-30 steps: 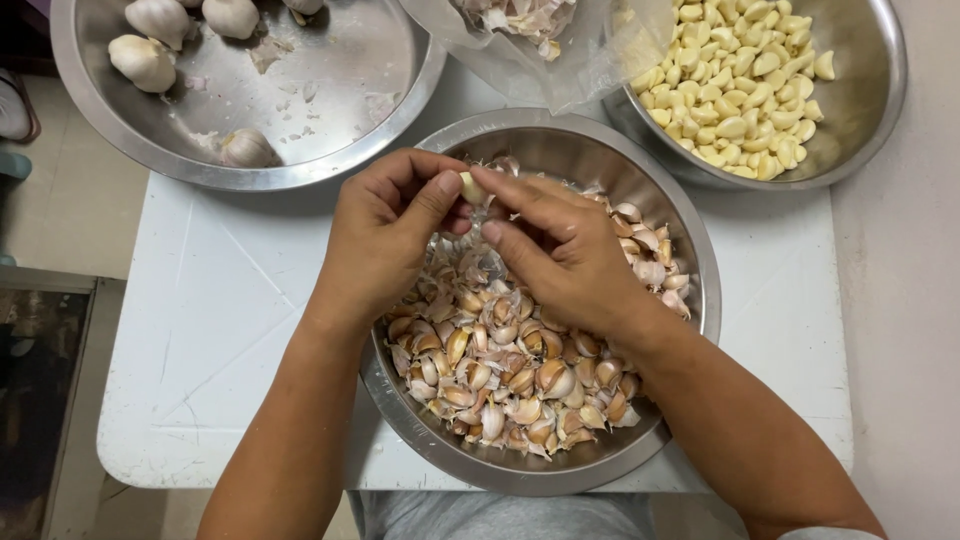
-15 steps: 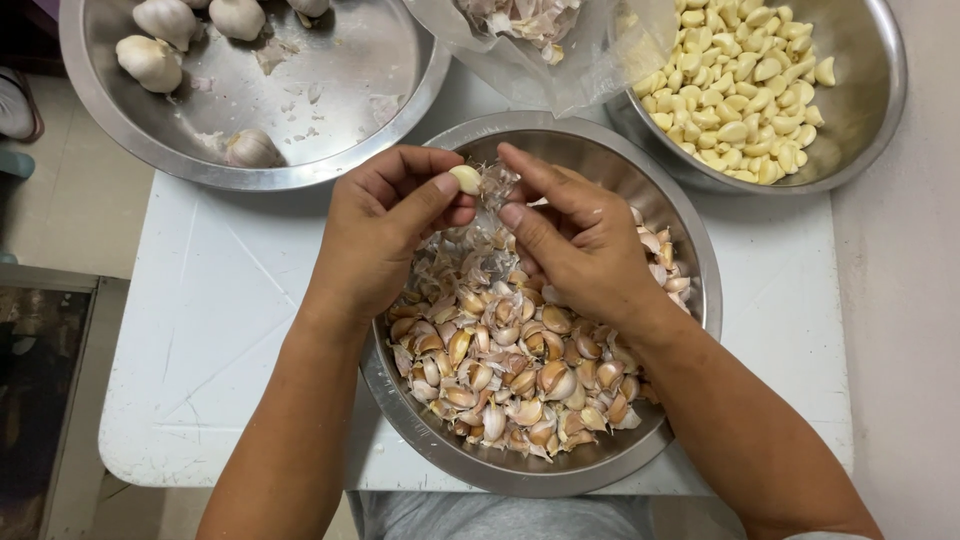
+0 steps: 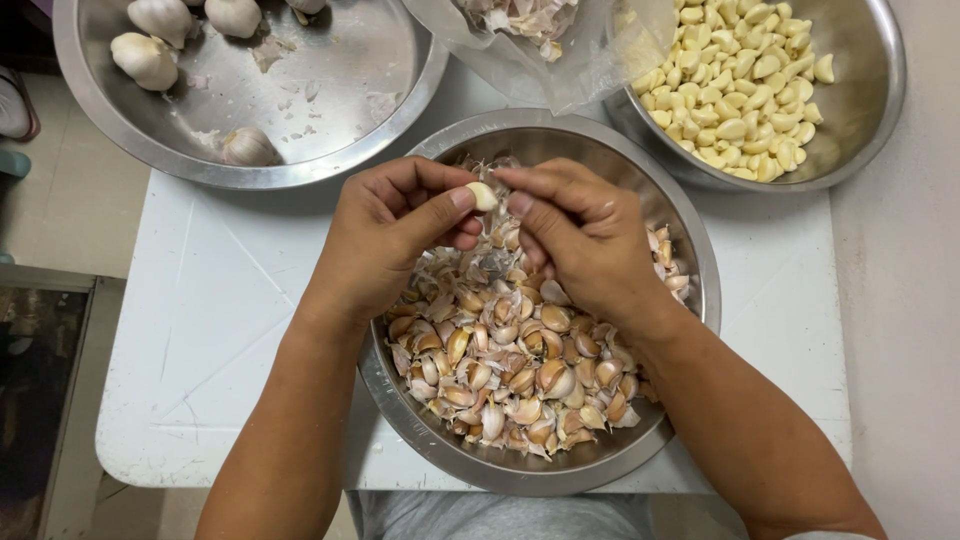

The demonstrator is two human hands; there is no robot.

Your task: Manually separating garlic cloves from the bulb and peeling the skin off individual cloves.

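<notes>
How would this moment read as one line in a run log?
left hand: grip on garlic clove | right hand: fingertips at clove | below: steel bowl of unpeeled cloves | table: white

One package shows: a clear plastic bag (image 3: 560,50) at twelve o'clock, at the top edge of the view. It is soft, crumpled and see-through, with a faint sheen, and holds pale, papery garlic skins (image 3: 520,15) of white and light pink. Its lower fold hangs between two steel bowls, just above the rim of the middle bowl (image 3: 520,125) and over the near rim of the bowl at one o'clock (image 3: 870,120). No labels, signs or screens show.
</notes>
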